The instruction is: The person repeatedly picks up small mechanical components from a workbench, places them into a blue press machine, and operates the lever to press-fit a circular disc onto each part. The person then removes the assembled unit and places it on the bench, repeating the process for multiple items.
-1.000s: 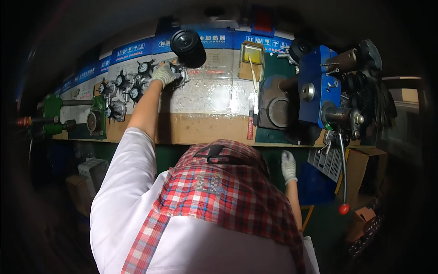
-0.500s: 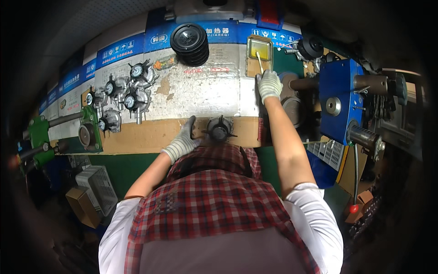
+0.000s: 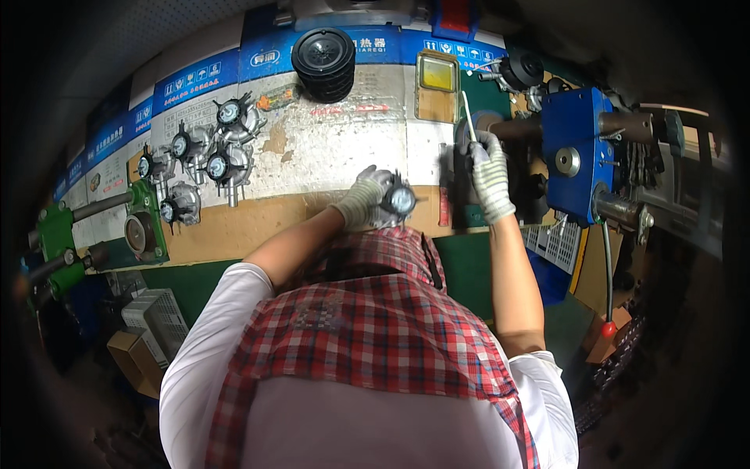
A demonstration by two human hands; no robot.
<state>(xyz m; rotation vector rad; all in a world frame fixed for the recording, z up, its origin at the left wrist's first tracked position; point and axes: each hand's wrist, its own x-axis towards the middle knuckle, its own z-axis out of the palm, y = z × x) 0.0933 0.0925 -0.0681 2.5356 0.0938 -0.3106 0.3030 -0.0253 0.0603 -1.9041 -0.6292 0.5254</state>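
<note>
A silver cast-metal housing with a black-rimmed round disc and thin black arms (image 3: 401, 201) is found at the centre of the frame, near the front edge of the cardboard-covered tabletop (image 3: 305, 160). It lies directly to the right of the left hand (image 3: 369, 194), and well to the left of the right hand (image 3: 491, 173), so the left hand is the nearer. The housing is held at its left side by the left hand, whose fingers are bent around it, though the fingertips are partly hidden. The disc is turned upward, and a bare gap is left between the housing and the right hand.

In the right hand, closed with the fingers gathered, a slim, pale, stick-like brush (image 3: 466, 109) is gripped at its lower end. Its long axis is run nearly up the frame, with the far end leaned slightly left; bristles cannot be made out.

Both hands are covered by pale, striped knitted gloves with greyer fingertips. Just above the brush, at the upper right, a shallow rectangular tray with glossy yellow contents (image 3: 438, 76) is set. At upper centre a matte black ribbed cylinder (image 3: 323, 69) is stood. At the left, a cluster of similar silver housings (image 3: 226, 163) with rough cast surfaces and pale round faces is gathered.
</note>
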